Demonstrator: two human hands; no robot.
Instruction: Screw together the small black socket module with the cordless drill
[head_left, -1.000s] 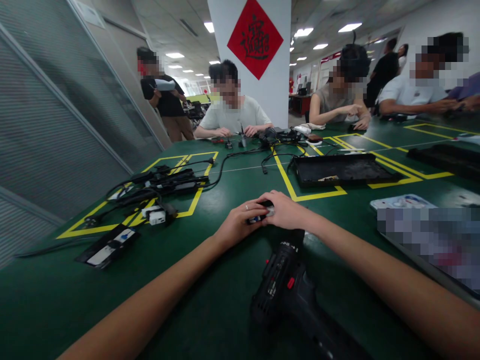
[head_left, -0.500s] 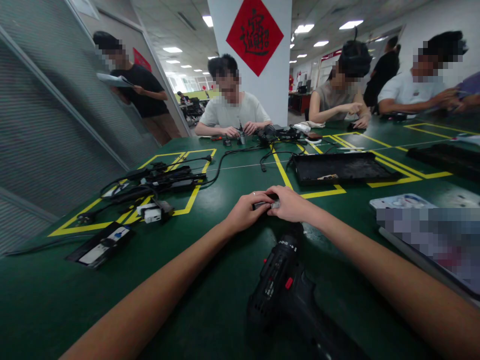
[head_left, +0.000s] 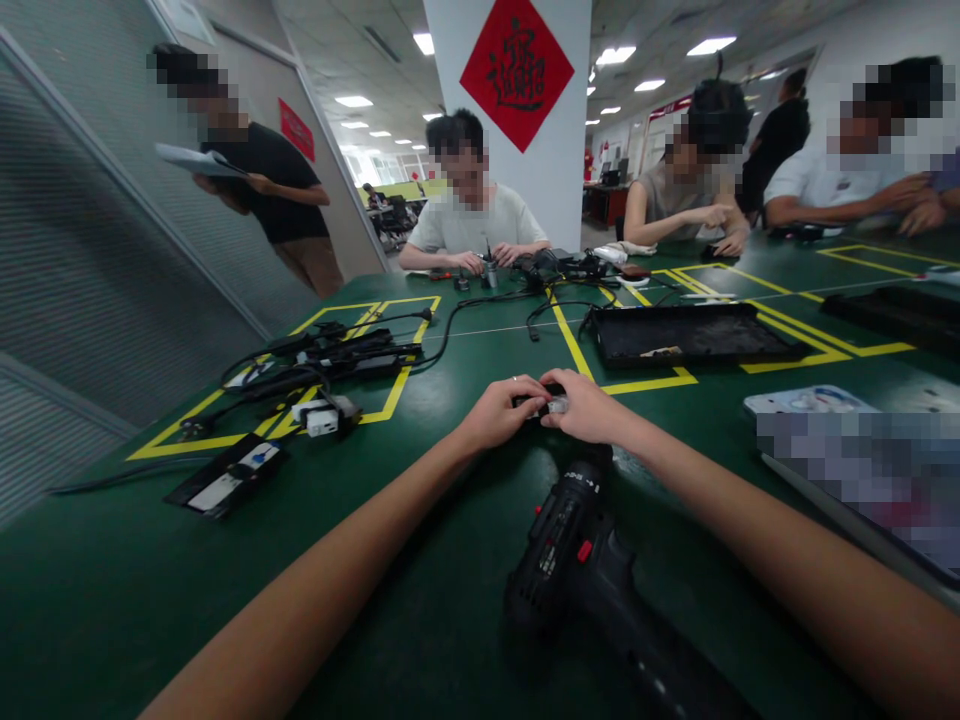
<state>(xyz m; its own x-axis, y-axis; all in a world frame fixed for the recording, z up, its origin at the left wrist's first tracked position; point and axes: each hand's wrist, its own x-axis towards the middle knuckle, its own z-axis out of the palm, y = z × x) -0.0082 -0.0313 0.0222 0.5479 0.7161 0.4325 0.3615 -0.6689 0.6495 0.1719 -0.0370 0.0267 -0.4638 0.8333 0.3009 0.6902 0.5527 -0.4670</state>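
Both hands meet over the green table, closed around a small black part with a clear or silvery piece [head_left: 556,405]; its kind is mostly hidden by the fingers. My left hand [head_left: 504,410], with a ring on one finger, pinches its left side. From the right, my right hand [head_left: 581,408] curls its fingers over the other end. Just below the hands lies a black cordless drill [head_left: 559,560] with red buttons, its chuck pointing toward them; neither hand touches it.
Left are tangled black cables with adapters [head_left: 360,355], a white plug [head_left: 324,415] and a flat black piece [head_left: 229,475]. A black tray-like casing [head_left: 697,335] lies beyond my hands. A box-like object [head_left: 817,405] sits right. Several people work around the green table [head_left: 420,620].
The view has shifted slightly, so the table items appear a little further right. My hands stay together on the small part, with slightly more of its clear piece showing.
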